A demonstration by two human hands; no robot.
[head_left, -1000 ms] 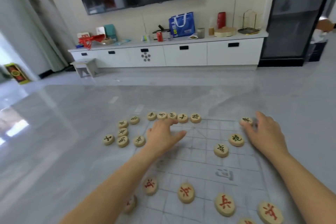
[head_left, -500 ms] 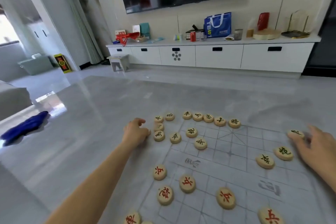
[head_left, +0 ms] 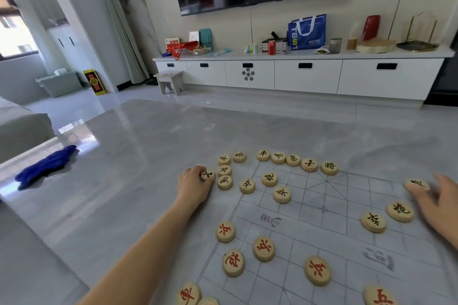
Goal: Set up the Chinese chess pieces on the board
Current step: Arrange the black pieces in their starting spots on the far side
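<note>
I'm pinching a likely light, slick black chess piece (head_left: 207, 174) by its rim in my left hand (head_left: 195, 187), my right hand (head_left: 437, 203) touching a second piece (head_left: 418, 184) with straight fingers.

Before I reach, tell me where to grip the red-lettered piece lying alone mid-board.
Pinch the red-lettered piece by opposite sides of its rim, from straight above: it is a flat disc lying face up, with bare board all round.

Thin gridded board (head_left: 329, 228) lying flat, black-lettered wooden discs (head_left: 281, 194) clustered far-left, red-lettered discs (head_left: 263, 248) nearer
</note>
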